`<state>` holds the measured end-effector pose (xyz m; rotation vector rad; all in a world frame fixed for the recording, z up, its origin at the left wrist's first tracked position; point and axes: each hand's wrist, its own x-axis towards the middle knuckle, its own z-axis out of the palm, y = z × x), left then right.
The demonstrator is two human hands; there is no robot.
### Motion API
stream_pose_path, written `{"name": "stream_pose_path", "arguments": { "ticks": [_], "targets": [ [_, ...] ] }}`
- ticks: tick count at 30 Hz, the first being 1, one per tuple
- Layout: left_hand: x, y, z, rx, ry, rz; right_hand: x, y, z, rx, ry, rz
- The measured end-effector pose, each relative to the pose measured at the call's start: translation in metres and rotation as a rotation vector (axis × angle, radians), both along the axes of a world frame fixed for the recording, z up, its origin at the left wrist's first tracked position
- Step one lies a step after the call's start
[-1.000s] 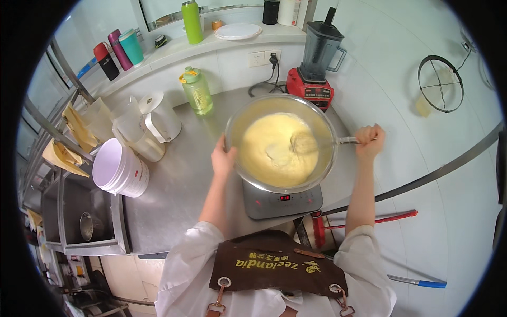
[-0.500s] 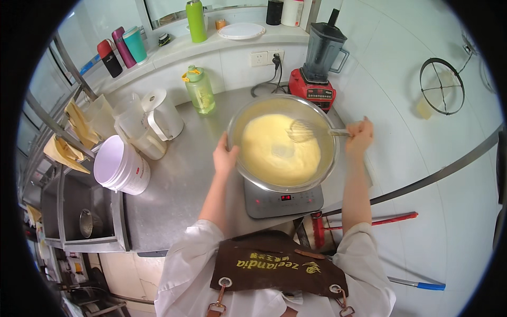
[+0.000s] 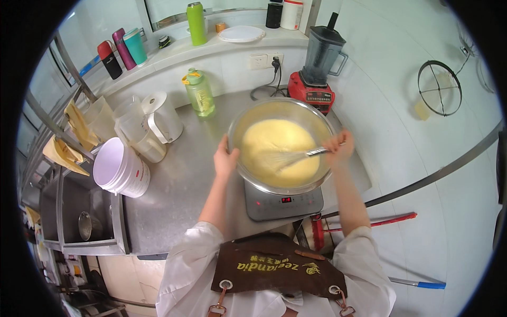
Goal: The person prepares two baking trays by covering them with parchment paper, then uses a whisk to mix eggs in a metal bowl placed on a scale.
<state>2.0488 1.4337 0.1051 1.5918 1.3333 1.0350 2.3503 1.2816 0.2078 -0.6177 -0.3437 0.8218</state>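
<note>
A wide steel mixing bowl (image 3: 244, 171) stands over a flat induction cooker (image 3: 274, 207) with a lit red display. Inside it is a smooth pale-yellow mixture (image 3: 274, 132). My left hand (image 3: 226, 158) grips the bowl's left rim, thumb on the inner side and fingers outside. Closed around a whisk's handle, my right hand (image 3: 339, 148) is over the bowl's right rim. The wire whisk (image 3: 288, 159) slants down to the left, its wires blurred and dipping into the mixture left of the middle.
Behind the bowl stand a red-based blender (image 3: 317, 68) and a green water bottle (image 3: 199, 92). At left are a white bucket (image 3: 122, 168), a white jug (image 3: 162, 117), translucent pitchers (image 3: 140, 129) and a sink (image 3: 87, 211). Tumblers (image 3: 134, 46) and a white plate (image 3: 241, 34) line the ledge.
My right hand has moved left and slightly nearer, sweeping the whisk from the bowl's upper right to its left-middle. My left hand keeps its hold on the rim.
</note>
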Motion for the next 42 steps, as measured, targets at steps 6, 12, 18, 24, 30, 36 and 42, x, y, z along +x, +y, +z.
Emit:
{"name": "stream_pose_path", "arguments": {
  "ticks": [6, 12, 18, 24, 30, 36, 42],
  "targets": [
    [-0.001, -0.012, 0.016, 0.006, 0.02, 0.009, 0.05, -0.022, 0.054, -0.062, -0.291, -0.3],
    [0.0, 0.004, -0.001, 0.129, 0.091, 0.015, -0.008, 0.023, -0.028, 0.148, -0.112, -0.139],
    [0.001, -0.007, 0.005, 0.097, 0.04, 0.024, 0.057, -0.01, 0.039, 0.031, -0.333, -0.093],
    [0.002, 0.002, 0.004, 0.108, 0.062, 0.024, 0.005, 0.023, -0.022, 0.115, -0.274, -0.163],
    [-0.002, -0.007, 0.005, 0.078, 0.052, 0.025, 0.057, -0.019, 0.034, 0.028, -0.313, 0.005],
    [0.006, -0.006, 0.017, 0.044, 0.037, -0.016, 0.048, 0.015, -0.016, 0.118, -0.315, -0.168],
    [-0.001, -0.005, 0.011, 0.021, 0.045, 0.005, -0.022, 0.029, 0.017, -0.184, -0.239, -0.124]
  ]
}}
